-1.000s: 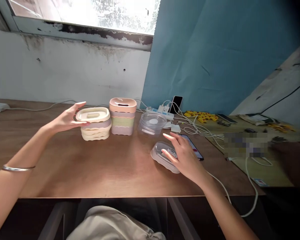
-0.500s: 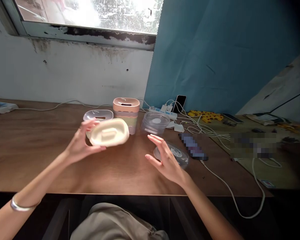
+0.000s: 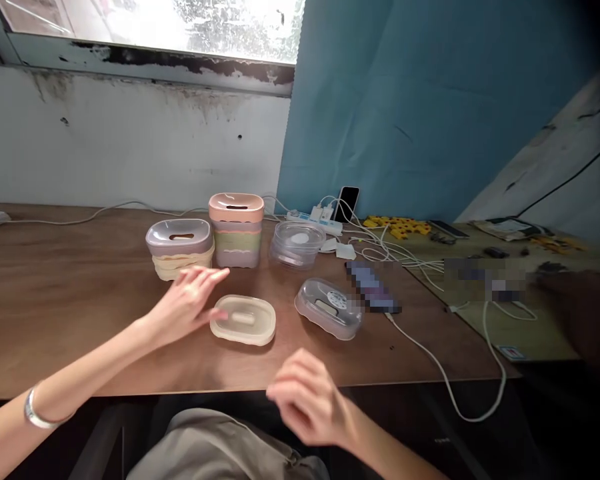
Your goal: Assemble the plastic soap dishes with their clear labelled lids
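Note:
A cream oval dish (image 3: 245, 320), shallow and with a raised bar in its middle, sits on the table in front of me. My left hand (image 3: 187, 303) is beside it with fingers stretched out, and the thumb overlaps the dish's left rim; whether it touches cannot be told. Over the table's front edge is my right hand (image 3: 307, 400), fingers curled in and nothing visible in them. A clear plastic cover with a round label (image 3: 330, 310) lies right of the dish. Behind my left hand, a pale lilac slotted dish (image 3: 180, 235) rests on cream wavy-edged ones.
A taller stack with a pink slotted top (image 3: 237, 207) stands at the back. Beside it are clear round containers (image 3: 297, 245). White cables, a power strip (image 3: 320, 225), a phone (image 3: 373, 287) and a standing phone (image 3: 347, 203) occupy the right side.
The cream dish has come down from my left hand onto the table, and that hand has let go. My right hand has drawn back toward me and curled its fingers. The view has shifted slightly right.

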The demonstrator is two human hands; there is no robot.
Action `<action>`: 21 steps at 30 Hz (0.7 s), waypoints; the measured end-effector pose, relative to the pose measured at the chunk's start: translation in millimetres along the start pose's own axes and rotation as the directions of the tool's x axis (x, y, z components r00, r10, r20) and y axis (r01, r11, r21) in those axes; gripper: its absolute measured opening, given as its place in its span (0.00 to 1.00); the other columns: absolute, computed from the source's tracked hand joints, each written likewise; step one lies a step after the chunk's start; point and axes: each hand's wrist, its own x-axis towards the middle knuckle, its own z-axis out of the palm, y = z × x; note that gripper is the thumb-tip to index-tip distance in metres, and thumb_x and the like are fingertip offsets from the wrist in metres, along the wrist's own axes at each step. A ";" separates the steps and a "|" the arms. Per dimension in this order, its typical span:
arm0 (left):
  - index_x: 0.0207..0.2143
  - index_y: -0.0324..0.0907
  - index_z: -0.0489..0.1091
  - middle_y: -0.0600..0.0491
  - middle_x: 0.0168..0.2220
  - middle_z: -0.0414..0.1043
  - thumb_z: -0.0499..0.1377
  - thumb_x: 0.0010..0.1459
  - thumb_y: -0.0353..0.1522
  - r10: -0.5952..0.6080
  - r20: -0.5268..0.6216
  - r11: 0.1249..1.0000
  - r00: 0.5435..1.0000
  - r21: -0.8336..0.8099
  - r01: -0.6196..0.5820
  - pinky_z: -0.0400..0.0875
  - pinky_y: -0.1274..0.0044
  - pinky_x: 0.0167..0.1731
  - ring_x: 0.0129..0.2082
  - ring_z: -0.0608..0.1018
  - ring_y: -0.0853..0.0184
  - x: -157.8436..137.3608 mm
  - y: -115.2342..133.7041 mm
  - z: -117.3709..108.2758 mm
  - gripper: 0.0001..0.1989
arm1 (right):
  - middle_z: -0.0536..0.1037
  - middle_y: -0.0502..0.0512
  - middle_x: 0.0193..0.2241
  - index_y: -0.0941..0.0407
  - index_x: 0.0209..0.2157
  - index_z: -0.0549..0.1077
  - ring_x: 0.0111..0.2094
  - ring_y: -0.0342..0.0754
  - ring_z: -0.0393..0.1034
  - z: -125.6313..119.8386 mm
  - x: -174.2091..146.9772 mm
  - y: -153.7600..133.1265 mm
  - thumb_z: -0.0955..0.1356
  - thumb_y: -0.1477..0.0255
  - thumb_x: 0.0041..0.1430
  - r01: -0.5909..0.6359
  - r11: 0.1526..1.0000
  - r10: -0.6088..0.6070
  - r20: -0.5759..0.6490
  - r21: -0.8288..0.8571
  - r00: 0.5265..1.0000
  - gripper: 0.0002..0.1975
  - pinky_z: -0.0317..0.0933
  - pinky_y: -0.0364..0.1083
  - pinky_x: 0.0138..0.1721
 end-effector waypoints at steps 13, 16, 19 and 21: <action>0.40 0.42 0.71 0.45 0.40 0.75 0.50 0.62 0.37 -0.266 0.018 0.871 0.964 0.433 0.232 0.59 0.60 0.42 0.40 0.74 0.53 26.6 -76.8 -48.6 0.12 | 0.74 0.52 0.40 0.54 0.35 0.72 0.42 0.48 0.69 22.0 -70.2 -17.9 0.68 0.78 0.51 -0.822 0.567 0.543 0.772 -0.048 0.330 0.09 0.60 0.44 0.41; 0.39 0.44 0.72 0.48 0.38 0.76 0.50 0.63 0.36 -0.275 0.010 0.869 0.961 0.431 0.244 0.61 0.64 0.40 0.39 0.75 0.56 29.4 -79.4 -43.6 0.11 | 0.72 0.50 0.38 0.53 0.37 0.70 0.38 0.46 0.67 27.1 -69.2 -18.0 0.67 0.83 0.43 -0.833 0.551 0.524 0.795 -0.044 0.305 0.17 0.58 0.42 0.35; 0.38 0.44 0.72 0.49 0.39 0.77 0.51 0.63 0.34 -0.269 -0.033 0.860 0.963 0.442 0.255 0.60 0.67 0.40 0.39 0.76 0.58 30.7 -76.3 -41.9 0.10 | 0.71 0.50 0.38 0.52 0.38 0.69 0.37 0.46 0.66 34.3 -69.8 -21.3 0.64 0.84 0.42 -0.827 0.559 0.532 0.792 -0.063 0.299 0.20 0.56 0.41 0.33; 0.37 0.42 0.72 0.49 0.38 0.78 0.51 0.63 0.33 -0.253 -0.079 0.851 0.964 0.456 0.260 0.60 0.67 0.40 0.38 0.76 0.59 30.3 -69.9 -45.4 0.10 | 0.72 0.52 0.39 0.52 0.40 0.70 0.39 0.48 0.67 39.5 -69.1 -23.9 0.63 0.83 0.42 -0.798 0.592 0.545 0.785 -0.112 0.294 0.21 0.56 0.42 0.35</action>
